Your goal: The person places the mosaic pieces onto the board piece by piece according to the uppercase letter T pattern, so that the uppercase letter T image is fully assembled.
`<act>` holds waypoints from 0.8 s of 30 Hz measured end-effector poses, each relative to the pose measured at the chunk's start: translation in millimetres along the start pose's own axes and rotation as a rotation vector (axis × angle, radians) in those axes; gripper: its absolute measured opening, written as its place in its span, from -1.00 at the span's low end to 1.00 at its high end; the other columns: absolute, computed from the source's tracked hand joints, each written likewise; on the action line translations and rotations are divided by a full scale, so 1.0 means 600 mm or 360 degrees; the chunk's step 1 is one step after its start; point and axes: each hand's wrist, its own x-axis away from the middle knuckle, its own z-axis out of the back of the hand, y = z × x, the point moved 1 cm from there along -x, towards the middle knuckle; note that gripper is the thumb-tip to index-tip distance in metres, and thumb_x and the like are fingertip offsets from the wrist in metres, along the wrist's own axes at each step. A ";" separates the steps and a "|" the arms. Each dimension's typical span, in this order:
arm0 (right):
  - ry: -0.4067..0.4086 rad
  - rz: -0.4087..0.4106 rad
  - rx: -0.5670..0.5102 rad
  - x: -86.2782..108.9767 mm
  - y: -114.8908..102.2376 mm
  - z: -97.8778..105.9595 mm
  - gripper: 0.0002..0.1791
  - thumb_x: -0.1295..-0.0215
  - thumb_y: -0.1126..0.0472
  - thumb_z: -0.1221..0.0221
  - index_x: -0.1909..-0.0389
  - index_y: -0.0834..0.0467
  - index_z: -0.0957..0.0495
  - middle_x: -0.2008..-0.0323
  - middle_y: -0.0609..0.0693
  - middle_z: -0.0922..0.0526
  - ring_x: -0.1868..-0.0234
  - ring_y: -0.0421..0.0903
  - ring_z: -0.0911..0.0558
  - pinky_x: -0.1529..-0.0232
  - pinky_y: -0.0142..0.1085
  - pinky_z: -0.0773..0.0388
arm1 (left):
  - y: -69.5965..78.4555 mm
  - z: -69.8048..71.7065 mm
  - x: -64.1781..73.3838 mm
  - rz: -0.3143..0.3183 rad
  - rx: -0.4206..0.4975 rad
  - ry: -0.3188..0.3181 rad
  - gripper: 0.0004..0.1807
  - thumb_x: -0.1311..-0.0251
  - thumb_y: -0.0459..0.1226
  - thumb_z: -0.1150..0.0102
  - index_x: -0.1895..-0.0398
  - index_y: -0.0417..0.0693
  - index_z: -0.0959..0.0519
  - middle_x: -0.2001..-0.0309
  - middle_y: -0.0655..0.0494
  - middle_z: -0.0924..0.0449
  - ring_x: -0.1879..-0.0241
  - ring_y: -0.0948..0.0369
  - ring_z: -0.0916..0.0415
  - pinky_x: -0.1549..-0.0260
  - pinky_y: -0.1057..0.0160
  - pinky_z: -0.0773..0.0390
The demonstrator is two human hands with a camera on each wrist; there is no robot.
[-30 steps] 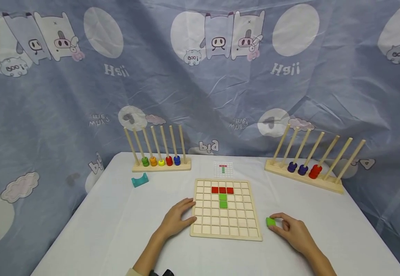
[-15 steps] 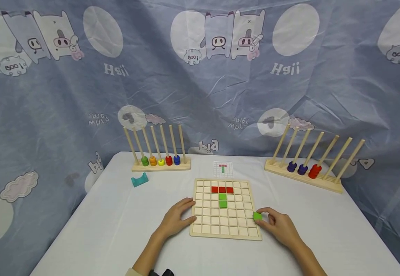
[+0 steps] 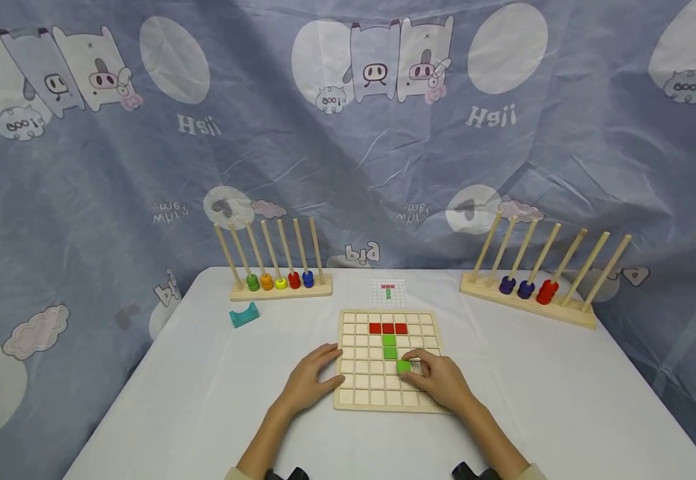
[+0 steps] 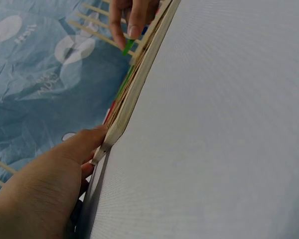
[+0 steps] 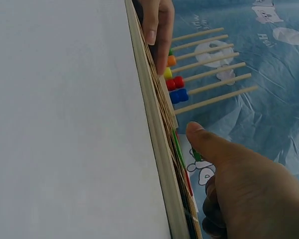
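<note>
A square wooden grid board (image 3: 361, 382) lies on the white table. In its upper part sit red square tiles (image 3: 388, 328) in a row of three, with green tiles (image 3: 390, 352) running down from the middle one. My left hand (image 3: 312, 379) rests at the board's left edge, thumb and fingertips touching the rim. Over the middle of the board, my right hand (image 3: 441, 380) pinches a green tile (image 3: 404, 367) between thumb and fingers. That tile is just below and right of the lower green one; in the left wrist view it is held (image 4: 128, 47) tilted above the board.
Behind the board lies a printed card (image 3: 389, 293) with a red and green T pattern. Two wooden peg racks with coloured beads stand at the back left (image 3: 282, 291) and back right (image 3: 528, 307). A teal curved block (image 3: 244, 315) lies near the left rack.
My right hand has carried the green tile leftward from the table right of the board, past its right edge, to over its middle. My left hand has stayed at the left edge.
</note>
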 end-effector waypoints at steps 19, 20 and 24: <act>-0.0073 -0.0076 0.0021 -0.019 -0.011 -0.043 -0.64 0.01 -0.15 -0.30 0.20 -0.09 -0.61 0.83 -0.28 -0.20 0.80 -0.36 -0.10 0.76 -0.46 -0.09 | 0.003 0.009 0.000 -0.0012 -0.0070 -0.0027 -0.39 -0.13 0.04 -0.17 -0.21 -0.06 -0.43 -0.25 0.06 -0.32 -0.27 0.05 -0.21 -0.16 -0.05 -0.27; -0.0072 -0.0064 0.0026 -0.020 -0.011 -0.042 -0.64 0.00 -0.15 -0.30 0.20 -0.09 -0.61 0.83 -0.28 -0.20 0.80 -0.37 -0.10 0.76 -0.46 -0.09 | 0.004 0.009 0.000 -0.0009 -0.0061 -0.0016 -0.39 -0.13 0.03 -0.18 -0.20 -0.05 -0.43 -0.25 0.06 -0.32 -0.27 0.06 -0.21 -0.16 -0.05 -0.27; -0.0051 -0.0024 0.0045 -0.020 -0.011 -0.036 -0.65 0.00 -0.12 -0.32 0.20 -0.07 -0.61 0.83 -0.29 -0.19 0.78 -0.37 -0.08 0.76 -0.46 -0.07 | 0.006 0.002 0.000 -0.0036 -0.0044 0.0025 -0.41 -0.13 0.01 -0.18 -0.19 -0.07 -0.44 -0.24 0.05 -0.34 -0.26 0.06 -0.23 -0.14 -0.04 -0.29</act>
